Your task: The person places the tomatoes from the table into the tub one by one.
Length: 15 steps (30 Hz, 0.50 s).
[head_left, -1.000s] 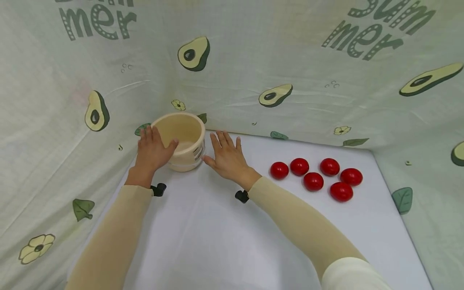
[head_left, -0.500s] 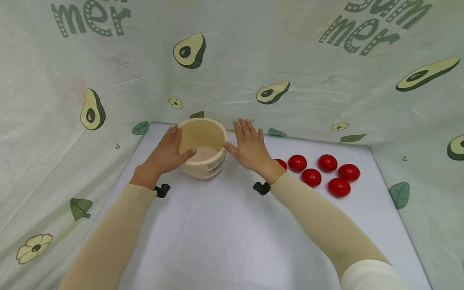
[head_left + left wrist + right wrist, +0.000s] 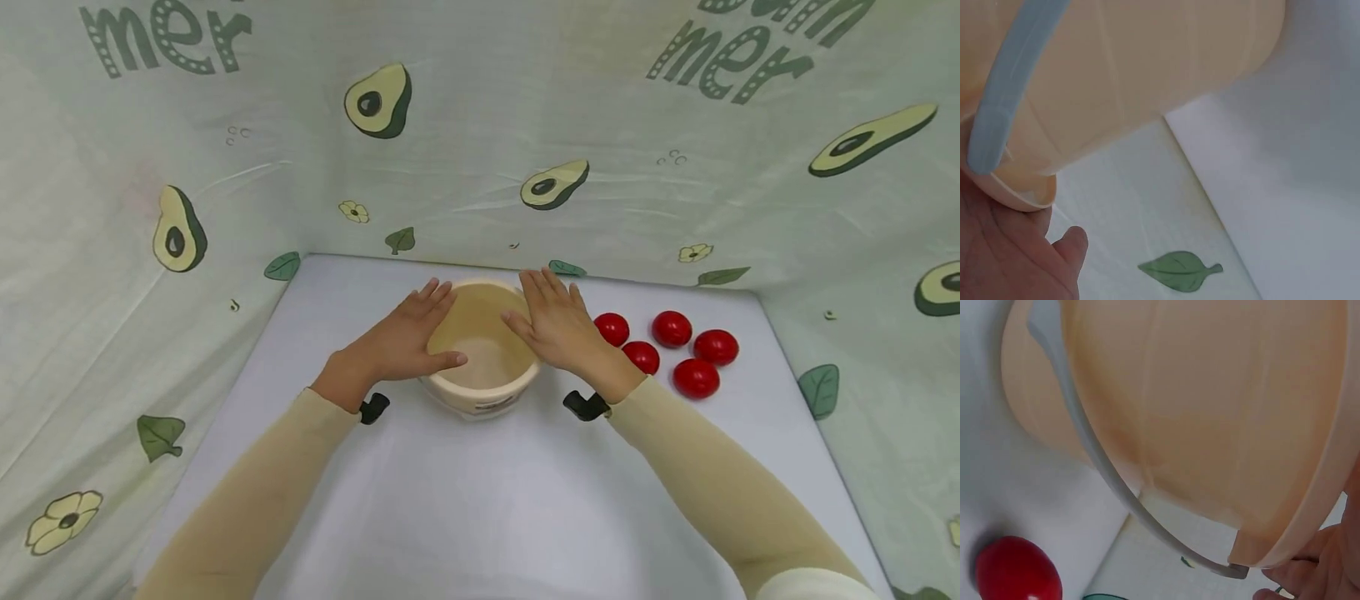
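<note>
A cream plastic bucket [image 3: 483,390] stands upright near the middle of the white table, its inside bare. Straight fingers of my left hand [image 3: 401,337] lie along the left side of its rim, the thumb reaching over the opening. On the opposite side my right hand [image 3: 558,327] presses against the rim in the same way. Both wrist views show the bucket wall close up, with a grey handle [image 3: 1099,459] hanging down its side. In the left wrist view, part of my left palm [image 3: 1010,256] touches the rim from outside.
Several glossy red, rounded egg-like objects [image 3: 716,347] lie right of the bucket, some partly behind my right hand and arm. One red piece [image 3: 1017,570] shows near the bucket in the right wrist view. A printed cloth [image 3: 465,108] hangs around the table's back and sides.
Between my two hands, the bucket has moved from the back left corner to the right and nearer to me. The red objects have stayed in place.
</note>
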Tool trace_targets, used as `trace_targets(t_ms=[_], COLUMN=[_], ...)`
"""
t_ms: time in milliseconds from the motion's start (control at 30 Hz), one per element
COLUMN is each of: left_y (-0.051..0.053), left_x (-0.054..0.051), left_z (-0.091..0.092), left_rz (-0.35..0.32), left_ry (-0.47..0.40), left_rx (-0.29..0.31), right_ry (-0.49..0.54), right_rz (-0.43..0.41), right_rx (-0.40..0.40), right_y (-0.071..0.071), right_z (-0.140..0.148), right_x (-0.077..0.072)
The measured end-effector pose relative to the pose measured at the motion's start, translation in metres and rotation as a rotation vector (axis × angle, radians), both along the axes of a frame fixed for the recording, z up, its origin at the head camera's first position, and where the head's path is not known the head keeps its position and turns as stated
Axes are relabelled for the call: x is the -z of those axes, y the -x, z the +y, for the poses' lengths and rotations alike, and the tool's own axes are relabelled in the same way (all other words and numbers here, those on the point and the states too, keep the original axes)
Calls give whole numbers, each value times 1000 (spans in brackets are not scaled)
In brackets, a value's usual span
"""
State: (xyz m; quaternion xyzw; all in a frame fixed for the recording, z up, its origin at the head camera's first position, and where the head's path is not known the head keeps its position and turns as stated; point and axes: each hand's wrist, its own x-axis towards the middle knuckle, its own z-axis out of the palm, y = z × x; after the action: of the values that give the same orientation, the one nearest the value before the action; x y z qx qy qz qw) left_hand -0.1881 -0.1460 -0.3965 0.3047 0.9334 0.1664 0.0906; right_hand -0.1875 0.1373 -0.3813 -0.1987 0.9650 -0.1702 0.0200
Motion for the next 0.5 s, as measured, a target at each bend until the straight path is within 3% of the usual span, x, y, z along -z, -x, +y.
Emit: trace_targets(t_ms=[133,300,367,500], left_y=[-4,-19,-26,-33], left_x=[1,-6,-8,-7], left_z=[9,15,18,22], left_rz=[31,64,48,1], left_ry=[22,78,81,56], left_rx=[-16,-154,-196,-221], right_ry=[4,-19,-35,-71], right_rz=[-53,-59,-43,-1], right_rx=[1,48,70,110], right_y=[-8,-19,-24,-35], right_z=[6,9,9,5], right_x=[7,10,9,6])
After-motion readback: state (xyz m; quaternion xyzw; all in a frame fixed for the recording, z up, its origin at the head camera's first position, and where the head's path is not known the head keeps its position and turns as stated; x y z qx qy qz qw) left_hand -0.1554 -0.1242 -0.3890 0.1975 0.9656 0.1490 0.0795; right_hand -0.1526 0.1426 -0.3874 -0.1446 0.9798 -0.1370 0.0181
